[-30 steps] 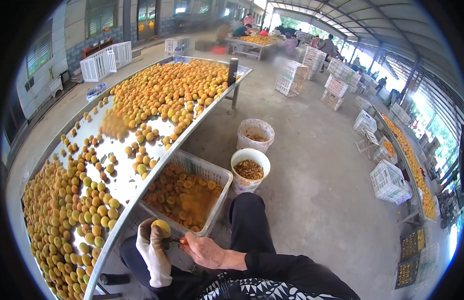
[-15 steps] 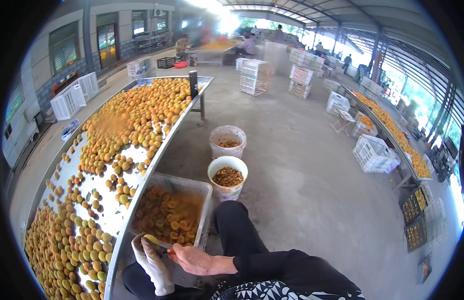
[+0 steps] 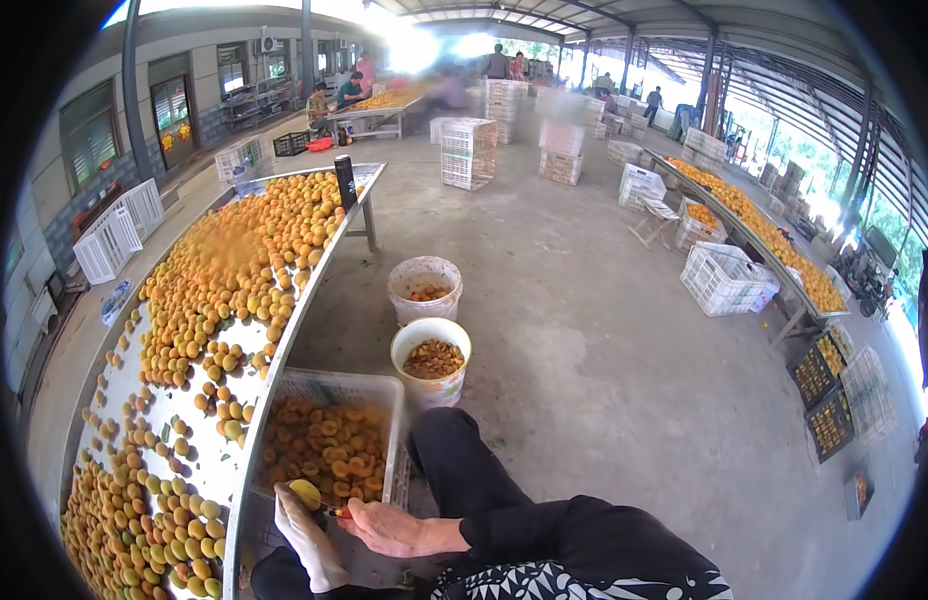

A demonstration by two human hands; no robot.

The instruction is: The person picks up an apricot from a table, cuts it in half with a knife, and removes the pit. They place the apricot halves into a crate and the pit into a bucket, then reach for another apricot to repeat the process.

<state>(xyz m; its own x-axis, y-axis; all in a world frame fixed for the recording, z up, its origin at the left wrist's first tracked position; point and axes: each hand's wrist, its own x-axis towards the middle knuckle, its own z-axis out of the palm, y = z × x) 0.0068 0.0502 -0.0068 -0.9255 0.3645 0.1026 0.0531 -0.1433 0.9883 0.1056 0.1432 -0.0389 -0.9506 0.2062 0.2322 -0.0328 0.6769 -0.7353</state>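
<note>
My left hand [image 3: 310, 545], in a pale glove, holds a yellow-green apricot [image 3: 305, 493] at its fingertips. Bare and curled, my right hand [image 3: 389, 528] grips a small red-handled tool [image 3: 336, 512] close to that fruit; its working end is too small to make out. Just beyond both hands, a white plastic crate [image 3: 395, 430] contains halved apricots [image 3: 334, 455]. Whole apricots [image 3: 234, 265] cover much of the metal table [image 3: 224, 462] on my left.
Past the crate stand a patterned bucket [image 3: 454, 382] with brown pits and a white bucket [image 3: 409, 307] with orange pieces. A black flask [image 3: 345, 182] rests at the table's far corner. Another fruit-covered table [image 3: 759, 225] and white crates [image 3: 719, 280] are on the right. People sit farther back.
The view has shifted, so the table and buckets sit farther left. My left hand has turned slightly, and the apricot shows rounder. Both hands keep their hold.
</note>
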